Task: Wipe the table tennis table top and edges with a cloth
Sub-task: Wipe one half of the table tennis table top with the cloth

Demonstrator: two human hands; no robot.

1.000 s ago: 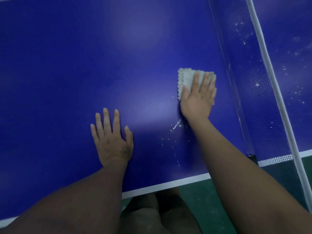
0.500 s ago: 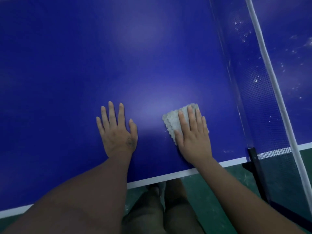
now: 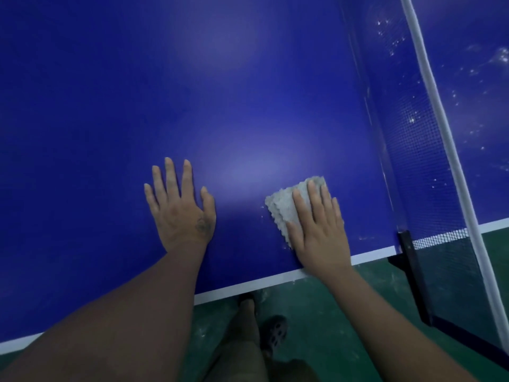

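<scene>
Cloth — grey, scallop-edged, folded; lies near the worktop's near edge, toward the net corner. Drawn back from further in a second ago; the white specks there are gone, so that strip reads as wiped. Right hand — flat, fingers extended, pressing the cloth down. Left hand — released, palm braced on bare worktop. Beyond the net, specks remain.

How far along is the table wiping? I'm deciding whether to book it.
Done: this near half looks clean. In hand: right hand presses the cloth flat by the white edge line; left hand braces. Left: white specks beyond the net.
</scene>
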